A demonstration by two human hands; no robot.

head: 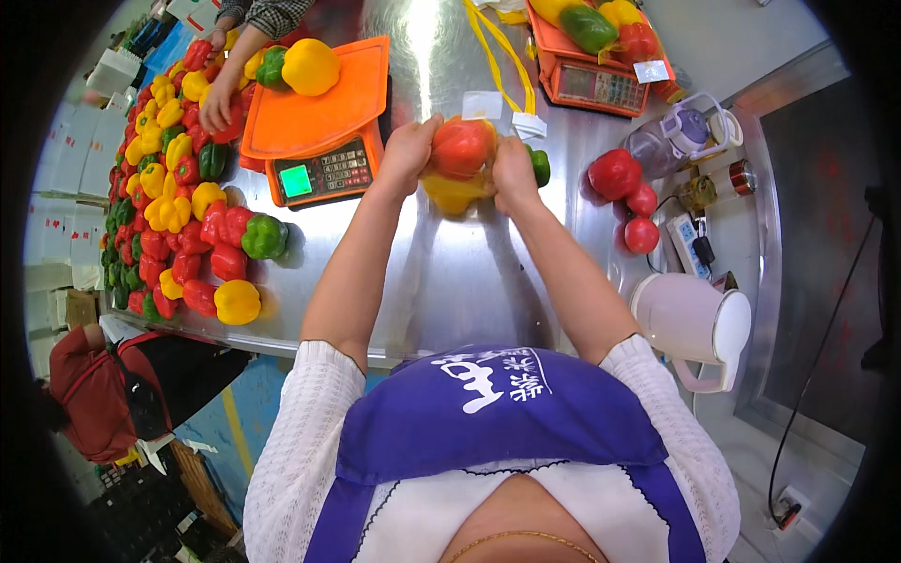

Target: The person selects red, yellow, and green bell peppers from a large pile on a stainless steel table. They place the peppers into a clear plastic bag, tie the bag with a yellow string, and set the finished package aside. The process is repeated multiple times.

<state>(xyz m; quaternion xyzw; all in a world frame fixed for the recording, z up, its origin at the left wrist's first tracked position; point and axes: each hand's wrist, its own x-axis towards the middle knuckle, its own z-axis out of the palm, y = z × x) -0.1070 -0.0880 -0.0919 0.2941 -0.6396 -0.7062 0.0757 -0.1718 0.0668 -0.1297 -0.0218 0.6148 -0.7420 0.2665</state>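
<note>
My left hand (410,156) and my right hand (515,174) grip the two sides of a yellow mesh bag (450,184) above the steel table. Inside it a red bell pepper (461,148) shows at the top, with a yellow bell pepper (450,200) below it. A white tag (482,105) sits at the bag's far edge. Just beyond my right hand is a green bell pepper (540,167), partly hidden; I cannot tell whether it is in the bag. To the left stands an orange digital scale (317,119), with a yellow bell pepper (310,67) and a green one (272,69) on its pan.
Red, yellow and green peppers (169,190) are heaped at left, where a co-worker's hands (222,102) reach in. A second scale (591,86) holds bagged peppers. Right are red peppers (614,174), a bottle (658,144), a power strip (688,243) and a pink kettle (679,317).
</note>
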